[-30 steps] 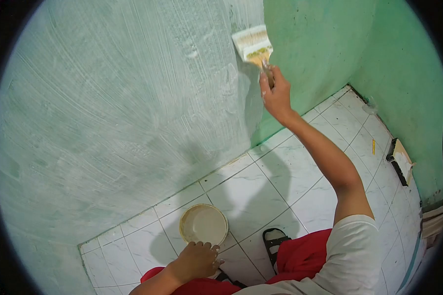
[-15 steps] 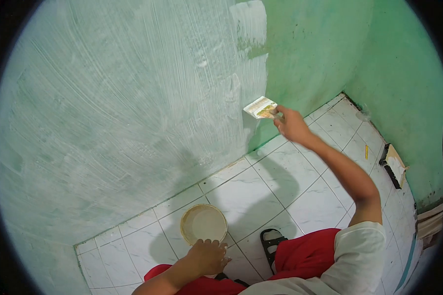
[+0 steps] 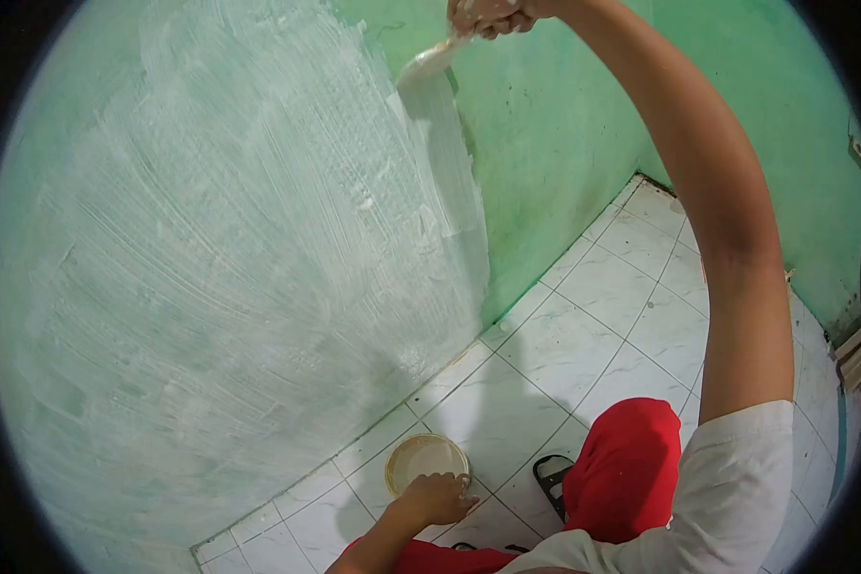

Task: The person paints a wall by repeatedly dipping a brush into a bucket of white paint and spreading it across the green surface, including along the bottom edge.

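At the top edge, my right hand [image 3: 493,17] grips a wide paintbrush [image 3: 429,63] by its handle. White-coated, the brush head presses against the wall [image 3: 287,191] at the border between the white coat and the bare green paint. Fresh white strokes run down the wall below it. My left hand [image 3: 437,499] is low in the view with its fingers curled in and nothing showing in them. It overlaps the near rim of a round bucket [image 3: 392,461] of whitish paint on the floor.
White tiles [image 3: 584,325] cover the floor and meet the wall along a slanting edge. A second green wall [image 3: 784,143] stands at the right. My red-clothed knee [image 3: 631,469] and a dark sandal [image 3: 551,478] are beside the bucket.
My right hand has carried the brush up and left, from low on the wall to near the top. A fresh white strip covers green at the border. The view has shifted slightly.
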`<state>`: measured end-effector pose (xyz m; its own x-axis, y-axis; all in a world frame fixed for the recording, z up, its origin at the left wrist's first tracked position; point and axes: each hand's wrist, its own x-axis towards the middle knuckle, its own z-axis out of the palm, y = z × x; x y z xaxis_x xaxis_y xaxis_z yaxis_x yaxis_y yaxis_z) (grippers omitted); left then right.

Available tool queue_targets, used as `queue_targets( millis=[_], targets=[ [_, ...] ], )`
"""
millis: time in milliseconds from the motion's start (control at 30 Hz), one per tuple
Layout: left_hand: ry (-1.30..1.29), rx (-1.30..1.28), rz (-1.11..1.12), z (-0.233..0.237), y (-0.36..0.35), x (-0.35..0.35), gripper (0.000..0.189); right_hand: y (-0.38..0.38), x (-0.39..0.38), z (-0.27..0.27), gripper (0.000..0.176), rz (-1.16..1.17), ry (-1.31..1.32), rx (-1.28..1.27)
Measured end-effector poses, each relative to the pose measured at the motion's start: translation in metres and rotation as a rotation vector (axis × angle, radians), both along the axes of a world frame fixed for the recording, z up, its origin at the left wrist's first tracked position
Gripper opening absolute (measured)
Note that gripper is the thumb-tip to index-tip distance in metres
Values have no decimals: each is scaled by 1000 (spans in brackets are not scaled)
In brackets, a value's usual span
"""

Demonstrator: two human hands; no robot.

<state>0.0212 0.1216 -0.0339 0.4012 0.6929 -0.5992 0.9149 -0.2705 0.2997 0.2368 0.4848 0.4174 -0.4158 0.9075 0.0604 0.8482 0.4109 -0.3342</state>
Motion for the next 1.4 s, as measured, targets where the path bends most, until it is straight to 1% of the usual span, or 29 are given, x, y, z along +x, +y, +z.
queue_targets(
  millis=[67,100,167,200,233,300,367,433,500,567,633,667,733,767,833,867,900,933,967,1033,1067,1133,1200,1233,1267,1300,1333,1367,1400],
  targets=[
    [1,-5,29,3,-1,-1,54,-36,15,-1,20,14,129,176],
    [-5,-3,36,5,-2,-1,54,-54,19,-8,20,21,124,177],
    [21,6,44,7,-6,-2,52,-87,22,-31,17,34,469,376],
    [12,-1,57,6,-9,-3,52,-95,3,-40,17,-181,558,323],
    [13,18,51,6,-13,-4,51,-72,0,-65,17,-167,550,309],
    [10,33,65,7,-17,-3,51,-4,-9,-143,18,162,708,876],
    [28,46,53,11,-20,0,49,-13,-37,-201,30,70,868,646],
    [39,33,68,22,-20,6,49,-16,-56,-268,29,87,969,536],
    [61,0,55,28,-27,6,49,-8,-71,-344,19,139,986,766],
    [15,44,89,28,-31,6,49,-9,-75,-413,17,153,962,730],
    [20,55,90,22,-34,2,49,-15,-68,-464,20,210,947,651],
    [20,80,100,19,-34,0,50,-18,-63,-485,20,198,953,653],
    [43,49,100,13,-30,-3,49,-29,-47,-514,28,207,809,516],
    [52,23,111,12,-28,-3,49,-36,-39,-522,28,199,815,523],
    [62,30,100,12,-26,1,49,-49,-22,-529,34,176,740,385],
    [68,36,97,12,-24,1,48,-57,-14,-531,34,180,744,401],
    [72,60,101,14,-22,2,48,-62,-6,-529,32,119,687,293],
    [87,2,70,15,-19,4,50,-61,-2,-517,30,64,626,190],
    [99,-56,39,16,-17,6,53,-54,1,-503,30,82,624,217],
    [89,-45,41,12,-15,8,55,-50,13,-471,30,8,436,22],
    [96,-51,52,10,-14,9,56,-40,14,-451,28,22,382,108],
    [96,-51,73,7,-12,11,57,-3,11,-406,23,116,269,199],
    [111,-101,83,3,-10,9,58,18,5,-321,19,141,159,80],
    [107,-99,88,4,-10,8,58,35,6,-282,18,235,83,107],
    [80,-70,108,6,-8,8,56,63,5,-252,17,398,5,281],
    [52,-46,127,6,-8,8,55,34,4,-189,16,285,58,85],
    [45,-53,131,5,-7,9,55,33,3,-149,17,213,94,34],
    [64,-55,129,4,-4,8,56,34,6,-111,18,248,103,29],
    [86,-58,126,3,-1,6,57,16,3,-76,17,177,83,86]
  ],
)
